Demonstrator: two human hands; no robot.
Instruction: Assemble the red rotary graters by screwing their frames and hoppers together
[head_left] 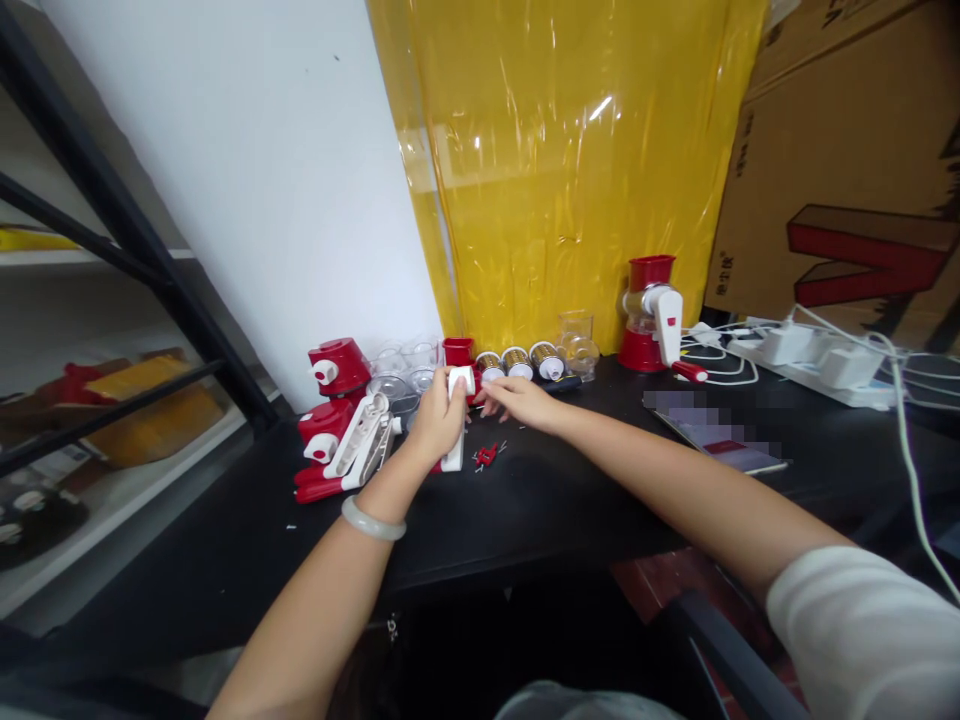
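Note:
My left hand (442, 415) is closed round a white plastic crank handle (454, 458) whose rounded end shows above the fingers. Right beside it, my right hand (521, 402) has its fingers drawn together near that end; whatever they pinch is too small to make out. Small red parts with metal pins (488, 456) lie on the black table just below my hands. To the left, several white crank handles (361, 445) with red grips lean on red grater bodies (337, 368). Behind my hands is a red hopper (458, 350).
Metal grater drums (517, 362) stand in a row behind my right hand, by clear plastic cups (577, 350). An assembled red and white rotary grater (651, 315) stands at the right. Farther right are a flat tablet-like thing (712, 432) and a power strip (817, 362) with cables.

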